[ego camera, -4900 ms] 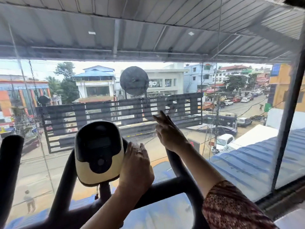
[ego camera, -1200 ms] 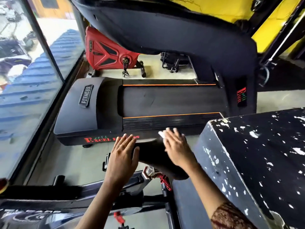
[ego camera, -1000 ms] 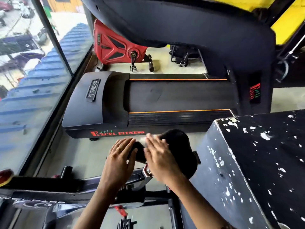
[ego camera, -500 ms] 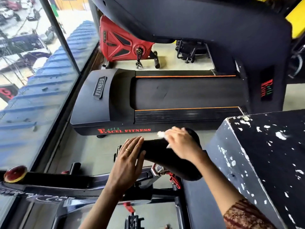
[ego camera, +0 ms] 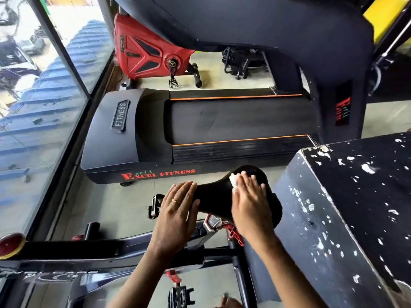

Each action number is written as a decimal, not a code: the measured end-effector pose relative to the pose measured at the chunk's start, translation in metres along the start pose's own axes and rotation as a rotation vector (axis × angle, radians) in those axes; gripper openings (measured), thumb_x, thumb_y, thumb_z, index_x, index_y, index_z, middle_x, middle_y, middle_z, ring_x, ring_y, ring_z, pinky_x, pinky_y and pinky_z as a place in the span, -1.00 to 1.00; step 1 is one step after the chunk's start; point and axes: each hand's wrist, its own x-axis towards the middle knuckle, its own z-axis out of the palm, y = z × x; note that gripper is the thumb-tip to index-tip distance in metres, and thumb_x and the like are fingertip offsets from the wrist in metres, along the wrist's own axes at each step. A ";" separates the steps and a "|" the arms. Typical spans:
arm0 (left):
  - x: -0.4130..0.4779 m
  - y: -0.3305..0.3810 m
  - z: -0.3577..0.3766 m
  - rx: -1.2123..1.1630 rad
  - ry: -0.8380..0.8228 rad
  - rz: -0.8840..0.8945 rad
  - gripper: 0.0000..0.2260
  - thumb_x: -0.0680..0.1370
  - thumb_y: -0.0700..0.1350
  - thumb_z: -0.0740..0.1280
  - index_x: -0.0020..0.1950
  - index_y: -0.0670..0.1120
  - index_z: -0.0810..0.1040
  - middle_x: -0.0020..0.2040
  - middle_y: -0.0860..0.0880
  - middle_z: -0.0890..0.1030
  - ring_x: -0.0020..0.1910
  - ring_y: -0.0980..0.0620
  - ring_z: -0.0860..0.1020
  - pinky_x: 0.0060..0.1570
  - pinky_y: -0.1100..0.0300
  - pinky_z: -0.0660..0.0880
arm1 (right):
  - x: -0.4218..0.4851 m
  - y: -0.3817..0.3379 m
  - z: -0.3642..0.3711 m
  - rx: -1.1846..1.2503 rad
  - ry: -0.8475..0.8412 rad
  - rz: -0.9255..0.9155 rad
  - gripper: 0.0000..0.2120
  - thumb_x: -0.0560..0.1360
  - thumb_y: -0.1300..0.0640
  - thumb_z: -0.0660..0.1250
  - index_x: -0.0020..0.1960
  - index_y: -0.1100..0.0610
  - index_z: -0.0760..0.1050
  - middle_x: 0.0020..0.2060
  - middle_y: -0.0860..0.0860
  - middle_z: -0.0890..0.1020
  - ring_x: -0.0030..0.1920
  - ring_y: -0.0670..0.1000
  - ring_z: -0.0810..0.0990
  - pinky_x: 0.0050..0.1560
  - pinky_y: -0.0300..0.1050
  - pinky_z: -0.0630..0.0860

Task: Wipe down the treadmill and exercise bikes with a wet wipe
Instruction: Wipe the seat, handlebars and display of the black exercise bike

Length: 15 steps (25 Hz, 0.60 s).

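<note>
The left hand (ego camera: pixel 175 213) lies flat, fingers straight, on the nose of the saddle (ego camera: pixel 213 196), I think to steady it. The right hand (ego camera: pixel 250 203), fingers flat, presses the wipe (ego camera: pixel 233 180) on the wide part.

My left grip (ego camera: pixel 176 210) lies palm down, its fingers (ego camera: pixel 185 191) straight and close together, thumb alongside, pointing away from me. My right grip (ego camera: pixel 250 205) sits just beside it, also palm down, fingers flat, slightly spread and blurred at the tips. My bare left forearm (ego camera: pixel 138 278) and right forearm (ego camera: pixel 289 270) reach forward from below, converging towards each other, wrists straight.
</note>
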 end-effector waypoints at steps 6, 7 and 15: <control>0.000 -0.004 -0.003 -0.017 -0.032 0.033 -0.60 0.66 -0.04 0.07 0.25 -0.30 0.51 0.22 -0.24 0.55 0.21 -0.22 0.52 0.20 -0.16 0.40 | -0.048 0.000 -0.010 -0.045 -0.012 -0.266 -0.54 0.67 0.02 -0.13 0.47 0.13 0.26 0.44 0.06 0.32 0.45 0.10 0.28 0.45 0.06 0.12; 0.001 -0.002 -0.004 -0.001 -0.036 0.042 -0.60 0.66 -0.05 0.06 0.25 -0.31 0.51 0.24 -0.25 0.54 0.25 -0.22 0.50 0.23 -0.14 0.38 | -0.050 0.017 -0.015 -0.096 0.051 -0.156 -0.53 0.66 0.02 -0.13 0.44 0.18 0.30 0.43 0.09 0.33 0.42 0.15 0.32 0.43 0.11 0.17; 0.013 0.003 -0.005 0.038 -0.059 0.254 -0.68 0.57 -0.18 0.18 0.23 -0.29 0.54 0.27 -0.20 0.53 0.38 -0.14 0.34 0.47 -0.02 0.13 | -0.069 -0.023 0.032 -0.109 0.181 -0.272 -0.42 0.49 0.34 0.07 0.49 0.23 0.08 0.51 0.15 0.08 0.52 0.07 0.05 0.51 0.01 -0.03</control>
